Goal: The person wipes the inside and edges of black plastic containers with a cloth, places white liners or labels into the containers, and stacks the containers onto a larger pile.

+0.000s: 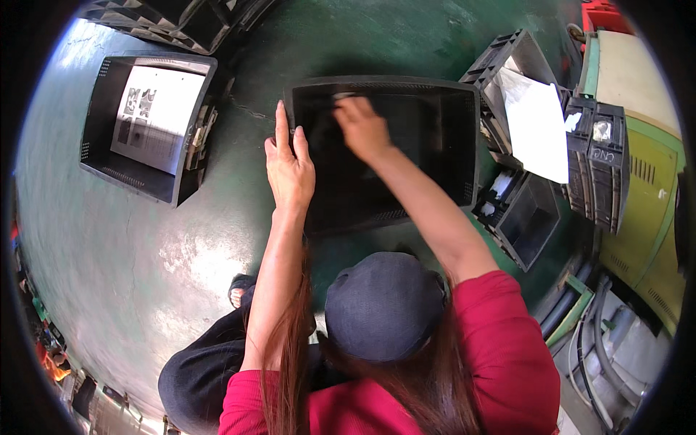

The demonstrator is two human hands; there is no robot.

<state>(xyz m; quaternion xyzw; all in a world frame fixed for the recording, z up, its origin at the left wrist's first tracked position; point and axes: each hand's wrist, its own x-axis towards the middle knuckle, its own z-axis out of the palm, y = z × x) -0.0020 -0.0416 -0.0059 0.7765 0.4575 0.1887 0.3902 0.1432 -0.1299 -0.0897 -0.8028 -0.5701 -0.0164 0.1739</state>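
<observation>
A large black plastic crate (457, 156) lies in front of me on the green floor, its open side up. My left hand (290, 170) rests against the crate's left edge, fingers stretched out and apart, holding nothing. Inside the crate, near its far left corner, my right hand (362, 129) has its fingers bent together. A small pale patch shows at those fingertips, too small and blurred to name. The crate's dark inside hides further detail.
Left, another black crate (90, 138) holds a printed sheet (150, 119). Right, several black crates stand, one with a white sheet (536, 127) over it, beside a yellow-green cabinet (641, 196). Hoses (598, 341) lie at lower right. More crates (167, 22) stand far left.
</observation>
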